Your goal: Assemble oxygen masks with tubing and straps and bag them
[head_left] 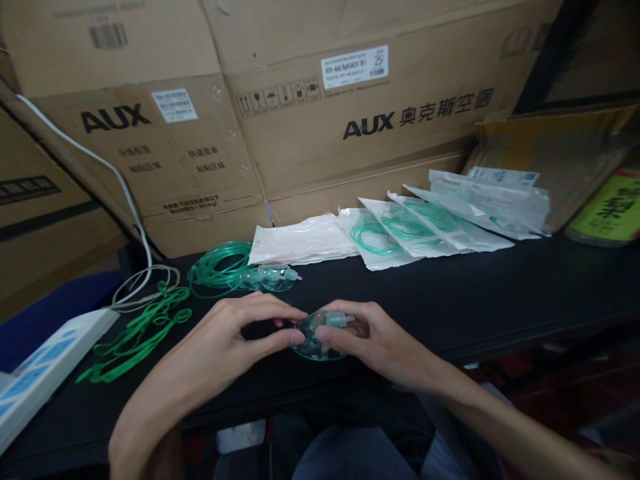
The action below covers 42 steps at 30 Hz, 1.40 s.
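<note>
Between my two hands, at the front of the black table, is a clear green oxygen mask with a pale connector pointing right. My right hand grips its right side, thumb across the front and fingers behind. With thumb and fingertips, my left hand pinches the mask's left edge; whatever lies right under those fingertips is too small to make out. Just behind my left hand lie a coil of green tubing and a second clear mask. Green elastic straps are heaped to the left.
White wrappers and sealed pouches with green tubing lean along the back against large cardboard boxes. A white power strip with a cable sits at left. A jar with a yellow-green label stands far right.
</note>
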Tool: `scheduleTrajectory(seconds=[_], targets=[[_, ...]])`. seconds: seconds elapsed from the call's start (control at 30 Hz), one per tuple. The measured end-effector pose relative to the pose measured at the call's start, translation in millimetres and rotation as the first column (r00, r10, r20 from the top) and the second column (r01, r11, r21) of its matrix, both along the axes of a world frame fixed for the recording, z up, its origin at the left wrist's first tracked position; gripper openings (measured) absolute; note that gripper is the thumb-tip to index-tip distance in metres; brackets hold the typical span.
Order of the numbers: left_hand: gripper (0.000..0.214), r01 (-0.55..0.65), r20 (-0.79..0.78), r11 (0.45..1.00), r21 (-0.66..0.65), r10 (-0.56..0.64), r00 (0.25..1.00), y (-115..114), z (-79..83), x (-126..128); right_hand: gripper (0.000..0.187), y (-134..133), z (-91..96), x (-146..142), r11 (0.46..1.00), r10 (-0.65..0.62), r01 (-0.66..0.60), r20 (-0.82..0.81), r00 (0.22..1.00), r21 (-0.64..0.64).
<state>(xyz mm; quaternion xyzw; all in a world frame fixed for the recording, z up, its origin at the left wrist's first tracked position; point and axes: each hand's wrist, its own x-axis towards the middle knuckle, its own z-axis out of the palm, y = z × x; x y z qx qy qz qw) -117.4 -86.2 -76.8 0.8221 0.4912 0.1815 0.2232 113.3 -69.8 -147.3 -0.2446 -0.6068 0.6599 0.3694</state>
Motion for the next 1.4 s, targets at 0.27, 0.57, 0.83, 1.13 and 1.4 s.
scheduleTrajectory(seconds=[0.27,0.57,0.83,1.13,1.4], targets=[[0.024,-0.009,0.012,1.000,0.028,0.009,1.000,0.1,2.4,-1.8,0.030,-0.1,2.6,-0.6,1.000,-0.012,0.012,0.017,1.000,0.001],[0.027,0.039,0.019,0.999,0.003,-0.039,0.999,-0.5,3.9,-0.1,0.032,1.6,0.2,-1.7,0.999,-0.027,0.027,-0.039,0.999,-0.022],[0.030,0.011,0.016,1.000,-0.026,-0.011,1.000,-0.2,4.5,0.2,0.039,1.2,0.2,-3.1,0.997,-0.068,0.068,-0.002,0.998,-0.027],[0.030,-0.028,0.024,0.998,-0.047,0.029,0.999,1.7,2.1,-4.7,0.040,1.0,-0.8,-3.5,0.998,-0.068,0.068,0.040,0.997,0.002],[0.032,-0.040,-0.021,0.996,-0.084,0.038,0.999,4.1,0.5,-8.2,0.039,-0.3,-1.7,-2.5,0.998,-0.058,0.058,0.039,0.998,0.001]])
